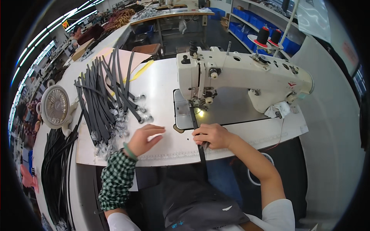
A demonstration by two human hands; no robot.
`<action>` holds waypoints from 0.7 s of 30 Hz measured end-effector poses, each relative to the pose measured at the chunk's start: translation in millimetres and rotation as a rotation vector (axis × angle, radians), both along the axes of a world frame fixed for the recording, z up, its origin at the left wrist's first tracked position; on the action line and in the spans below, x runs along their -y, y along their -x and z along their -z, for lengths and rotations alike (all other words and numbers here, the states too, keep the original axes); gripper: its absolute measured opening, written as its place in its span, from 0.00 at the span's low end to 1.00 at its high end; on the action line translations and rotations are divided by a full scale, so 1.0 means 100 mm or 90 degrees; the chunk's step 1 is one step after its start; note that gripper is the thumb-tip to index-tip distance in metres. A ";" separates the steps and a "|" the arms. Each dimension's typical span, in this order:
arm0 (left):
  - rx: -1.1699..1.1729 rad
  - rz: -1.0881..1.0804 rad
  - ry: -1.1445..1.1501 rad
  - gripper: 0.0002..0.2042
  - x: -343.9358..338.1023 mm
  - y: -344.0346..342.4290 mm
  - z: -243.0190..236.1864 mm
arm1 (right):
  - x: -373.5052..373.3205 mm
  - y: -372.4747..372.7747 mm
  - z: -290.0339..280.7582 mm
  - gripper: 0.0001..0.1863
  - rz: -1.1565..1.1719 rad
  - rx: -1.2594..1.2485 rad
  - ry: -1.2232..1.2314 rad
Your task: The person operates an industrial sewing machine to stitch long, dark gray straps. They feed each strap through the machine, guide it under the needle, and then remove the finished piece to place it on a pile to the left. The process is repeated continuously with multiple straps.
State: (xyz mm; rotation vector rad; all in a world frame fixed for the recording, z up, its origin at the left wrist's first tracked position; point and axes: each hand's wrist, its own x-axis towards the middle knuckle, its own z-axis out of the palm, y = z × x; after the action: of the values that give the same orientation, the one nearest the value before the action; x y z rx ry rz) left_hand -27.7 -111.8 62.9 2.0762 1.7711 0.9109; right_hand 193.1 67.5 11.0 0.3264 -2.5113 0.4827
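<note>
A long black strap [194, 119] runs from under the needle area of the white sewing machine [227, 73] toward me and over the table's front edge. My right hand [212, 136] is closed on this strap in front of the machine. A small greyish pointed thing [204, 145] shows beneath its fingers, mostly hidden. My left hand [145, 140] hovers over the white table [165, 148], open, with thumb and fingers apart and nothing between them. Left of it lies a pile of black straps [94, 104], their near ends wrapped in clear plastic.
A small white fan [56, 106] stands at the left. More black straps [56, 169] hang over the table's left side. Thread spools [263, 35] stand behind the machine. A white cloth [278, 110] lies by its base. Blue bins [246, 17] fill shelves behind.
</note>
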 end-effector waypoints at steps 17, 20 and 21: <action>-0.157 -0.004 -0.151 0.14 -0.95 -0.42 0.51 | 0.02 -0.04 0.00 0.04 0.012 0.010 -0.018; -0.163 0.023 -0.150 0.17 -0.92 -0.44 0.46 | 0.01 -0.05 0.00 0.04 0.009 -0.001 -0.017; -0.165 0.027 -0.146 0.18 -0.91 -0.44 0.45 | 0.02 -0.05 0.00 0.04 0.010 0.001 -0.013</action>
State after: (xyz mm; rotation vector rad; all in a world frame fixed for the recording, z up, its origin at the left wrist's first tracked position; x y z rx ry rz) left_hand 16.2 -20.8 17.6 2.4650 1.8086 0.9049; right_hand 198.5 65.8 10.8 0.3144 -2.5204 0.4512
